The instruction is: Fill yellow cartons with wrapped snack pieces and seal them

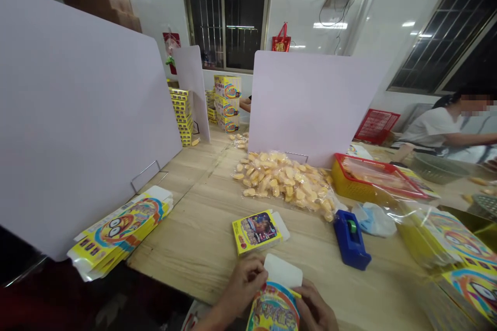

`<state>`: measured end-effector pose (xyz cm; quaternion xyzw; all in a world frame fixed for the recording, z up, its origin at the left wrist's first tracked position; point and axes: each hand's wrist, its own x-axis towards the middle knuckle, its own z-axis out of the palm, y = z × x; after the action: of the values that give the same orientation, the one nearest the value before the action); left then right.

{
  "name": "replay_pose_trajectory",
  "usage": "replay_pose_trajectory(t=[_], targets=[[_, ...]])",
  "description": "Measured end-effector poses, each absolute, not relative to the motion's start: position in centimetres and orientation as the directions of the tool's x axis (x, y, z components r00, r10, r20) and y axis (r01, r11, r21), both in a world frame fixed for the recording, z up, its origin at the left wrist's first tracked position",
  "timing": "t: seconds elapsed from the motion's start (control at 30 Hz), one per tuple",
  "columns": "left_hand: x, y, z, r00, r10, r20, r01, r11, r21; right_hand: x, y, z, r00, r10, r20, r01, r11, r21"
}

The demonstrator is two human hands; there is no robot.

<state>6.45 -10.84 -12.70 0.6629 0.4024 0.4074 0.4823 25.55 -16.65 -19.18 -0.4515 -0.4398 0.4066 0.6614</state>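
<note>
A yellow box (275, 307) with a rainbow arc stands near the table's front edge, its white top flap (282, 270) raised. My left hand (245, 282) pinches the box's upper left corner with thumb and fingers. On the box's right side, my right hand (315, 306) is closed against the edge. Just beyond them lies another yellow box (258, 231) with a dark picture and a white flap sticking out on its right. Farther back is a heap of small wrapped yellow-orange pieces (285, 181). To the right sits a blue tape dispenser (351, 240).
Flattened yellow cartons (122, 227) overhang the table's left edge. More cartons (458, 248) are stacked at right, near a yellow-red basket (355, 186). White dividers (310, 106) stand left and behind. A person (438, 124) sits at far right; another's arm (245, 104) shows behind.
</note>
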Motion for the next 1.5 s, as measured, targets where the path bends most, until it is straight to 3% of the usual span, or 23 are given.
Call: replay_pose_trajectory(t=[0.17, 0.33, 0.47, 0.57, 0.7, 0.83, 1.0, 1.2, 1.33, 1.43, 1.5], targets=[[6.4, -9.5, -13.0, 0.372, 0.924, 0.09, 0.019, -0.105, 0.994, 25.1, -16.1, -18.4, 0.212, 0.971, 0.11, -0.359, 0.183, -0.915], [5.2, -8.7, -12.7, 0.535, 0.835, 0.13, 0.136, -0.237, 0.962, 26.0, -16.1, -17.9, 0.13, 0.975, 0.179, -0.159, 0.198, -0.967], [5.4, -8.9, -11.3, 0.565, 0.816, 0.122, 0.218, -0.29, 0.932, 27.1, -16.1, -16.9, 0.078, 0.964, 0.254, 0.019, 0.253, -0.967], [5.7, -9.4, -10.8, 0.524, 0.845, 0.104, 0.245, -0.267, 0.932, 27.2, -16.3, -16.0, 0.009, 0.981, 0.194, 0.077, 0.193, -0.978], [5.9, -9.2, -10.9, 0.474, 0.877, 0.079, 0.189, -0.189, 0.964, 26.8, -16.1, -14.7, 0.049, 0.997, 0.065, 0.116, 0.059, -0.992], [5.9, -8.2, -11.1, 0.524, 0.851, 0.031, 0.139, -0.121, 0.983, 26.6, -15.5, -13.4, 0.038, 0.997, 0.067, 0.217, 0.058, -0.975], [5.7, -8.0, -11.6, 0.564, 0.824, 0.062, 0.173, -0.191, 0.966, 26.5, -15.7, -13.2, 0.011, 0.995, 0.102, 0.205, 0.098, -0.974], [5.4, -9.2, -11.7, 0.554, 0.808, 0.2, 0.163, -0.341, 0.926, 26.2, -17.0, -13.9, -0.051, 0.972, 0.23, 0.18, 0.236, -0.955], [5.7, -10.2, -11.4, 0.58, 0.783, 0.224, 0.213, -0.411, 0.886, 25.2, -18.2, -14.1, 0.018, 0.965, 0.262, 0.148, 0.257, -0.955], [5.9, -10.4, -11.6, 0.564, 0.806, 0.182, 0.202, -0.348, 0.915, 25.6, -18.1, -14.2, 0.069, 0.962, 0.263, 0.117, 0.254, -0.96], [6.0, -10.4, -12.0, 0.534, 0.839, 0.102, 0.121, -0.196, 0.973, 27.6, -17.3, -14.2, 0.17, 0.948, 0.271, 0.13, 0.251, -0.959]])
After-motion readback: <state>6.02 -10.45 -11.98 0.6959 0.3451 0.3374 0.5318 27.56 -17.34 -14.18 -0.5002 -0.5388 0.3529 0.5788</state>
